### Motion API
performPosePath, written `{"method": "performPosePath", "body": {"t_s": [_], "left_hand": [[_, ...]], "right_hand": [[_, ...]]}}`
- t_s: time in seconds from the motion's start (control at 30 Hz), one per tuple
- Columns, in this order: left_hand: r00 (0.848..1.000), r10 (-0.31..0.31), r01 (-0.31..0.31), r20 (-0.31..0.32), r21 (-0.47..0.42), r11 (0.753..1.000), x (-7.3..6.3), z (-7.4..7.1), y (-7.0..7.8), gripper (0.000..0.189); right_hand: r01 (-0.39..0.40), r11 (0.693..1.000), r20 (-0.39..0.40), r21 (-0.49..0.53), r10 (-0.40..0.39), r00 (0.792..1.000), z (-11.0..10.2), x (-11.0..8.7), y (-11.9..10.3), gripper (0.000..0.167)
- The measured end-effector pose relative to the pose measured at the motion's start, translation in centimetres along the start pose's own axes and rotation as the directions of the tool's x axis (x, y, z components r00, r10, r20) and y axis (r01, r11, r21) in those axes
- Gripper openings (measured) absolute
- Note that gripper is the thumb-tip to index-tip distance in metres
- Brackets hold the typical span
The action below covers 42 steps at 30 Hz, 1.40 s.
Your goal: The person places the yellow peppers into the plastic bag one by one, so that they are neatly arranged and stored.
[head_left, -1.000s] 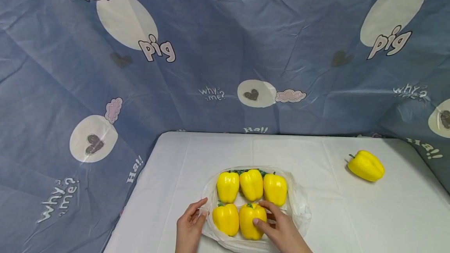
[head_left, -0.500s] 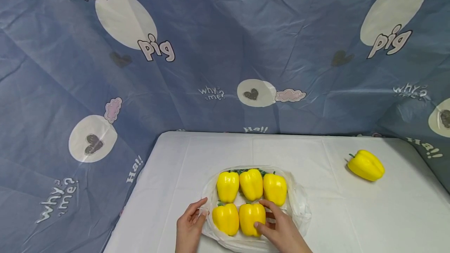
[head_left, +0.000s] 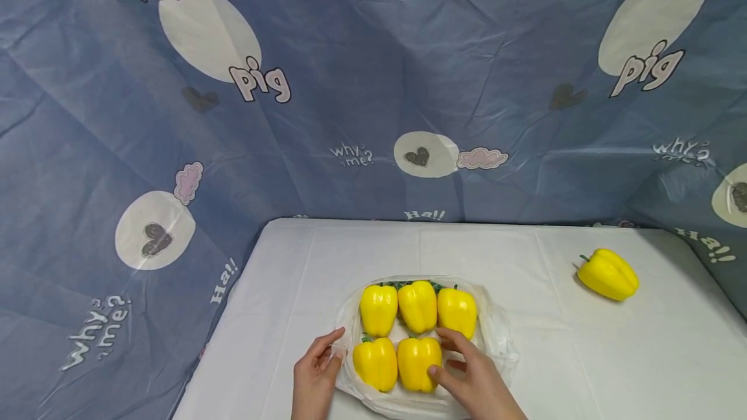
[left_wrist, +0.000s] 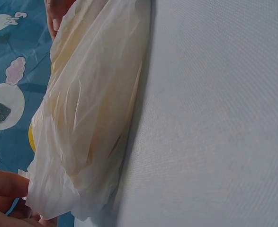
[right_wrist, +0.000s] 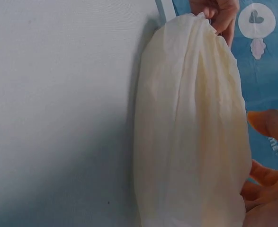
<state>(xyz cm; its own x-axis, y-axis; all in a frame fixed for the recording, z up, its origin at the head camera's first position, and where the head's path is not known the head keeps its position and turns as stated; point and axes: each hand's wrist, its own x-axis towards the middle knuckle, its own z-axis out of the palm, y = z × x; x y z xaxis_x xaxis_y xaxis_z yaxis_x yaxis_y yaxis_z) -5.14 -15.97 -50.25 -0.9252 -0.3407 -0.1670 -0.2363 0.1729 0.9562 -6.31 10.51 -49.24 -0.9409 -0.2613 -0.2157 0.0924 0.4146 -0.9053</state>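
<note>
A white plastic bag lies with its mouth spread wide near the table's front. Inside are several yellow bell peppers, three in a back row and two in front. My left hand pinches the bag's left edge between thumb and fingers; the left wrist view shows its fingers on the gathered plastic. My right hand is at the right side of the front-right bell pepper, thumb tip at its edge and index finger beyond its upper right. Its fingers are loosely bent, not wrapped round the pepper.
Another yellow bell pepper lies on its side at the table's back right. Some dark green material shows behind the back row. The white-covered table meets a blue printed cloth at its back and left.
The front-right pepper has settled upright beside its neighbour, shifting slightly up in the view. My right hand has loosened from it and drifted a little right. The left hand stays put.
</note>
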Motion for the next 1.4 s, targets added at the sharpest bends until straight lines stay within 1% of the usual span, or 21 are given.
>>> {"method": "performPosePath", "body": {"t_s": [0.13,0.23,0.4,0.63,0.83,0.97,1.1,1.27,1.33,1.4], "left_hand": [[0.999,0.029,-0.030,0.014,0.010,1.000,0.1,-0.2,0.1,0.039],[0.999,0.036,-0.036,0.019,0.012,0.999,0.1,-0.2,0.1,0.040],[0.999,0.023,-0.023,0.022,0.006,1.000,0.0,-0.2,0.4,0.040],[1.000,0.003,-0.003,0.025,-0.009,1.000,0.0,0.0,0.7,0.040],[1.000,0.025,-0.025,0.016,-0.004,1.000,0.1,0.0,0.9,0.039],[0.999,0.047,-0.047,0.014,-0.009,0.999,0.1,0.0,1.0,0.039],[0.998,0.060,-0.060,0.013,-0.010,0.998,0.1,0.0,1.0,0.039],[0.998,0.060,-0.060,0.012,0.002,0.998,0.1,0.0,1.0,0.038],[0.998,0.064,-0.064,0.011,0.007,0.998,0.1,-0.1,1.0,0.038],[0.998,0.065,-0.065,0.011,0.005,0.998,0.1,-0.1,1.0,0.038]], "right_hand": [[0.008,1.000,-0.024,-0.003,-0.009,1.000,-0.4,-0.2,-0.2,0.059],[0.021,1.000,-0.050,0.001,-0.021,0.999,-0.7,-0.4,-0.1,0.057],[0.041,0.999,-0.115,0.003,-0.040,0.993,-1.1,-0.7,-0.1,0.052],[0.039,0.999,-0.208,-0.002,-0.039,0.977,-1.5,-1.1,-0.6,0.047],[0.034,0.999,-0.237,-0.007,-0.034,0.971,-2.1,-1.3,-0.6,0.046],[0.047,0.999,-0.255,-0.012,-0.048,0.966,-2.4,-1.4,-0.4,0.045],[0.075,0.997,-0.284,-0.037,-0.082,0.955,-2.8,-1.7,-0.4,0.045],[0.131,0.986,-0.330,-0.100,-0.157,0.931,-3.3,-2.0,-0.2,0.045],[0.137,0.983,-0.344,-0.124,-0.172,0.923,-3.6,-2.0,0.0,0.046],[0.130,0.982,-0.351,-0.138,-0.171,0.921,-3.9,-2.0,0.1,0.047]]}}
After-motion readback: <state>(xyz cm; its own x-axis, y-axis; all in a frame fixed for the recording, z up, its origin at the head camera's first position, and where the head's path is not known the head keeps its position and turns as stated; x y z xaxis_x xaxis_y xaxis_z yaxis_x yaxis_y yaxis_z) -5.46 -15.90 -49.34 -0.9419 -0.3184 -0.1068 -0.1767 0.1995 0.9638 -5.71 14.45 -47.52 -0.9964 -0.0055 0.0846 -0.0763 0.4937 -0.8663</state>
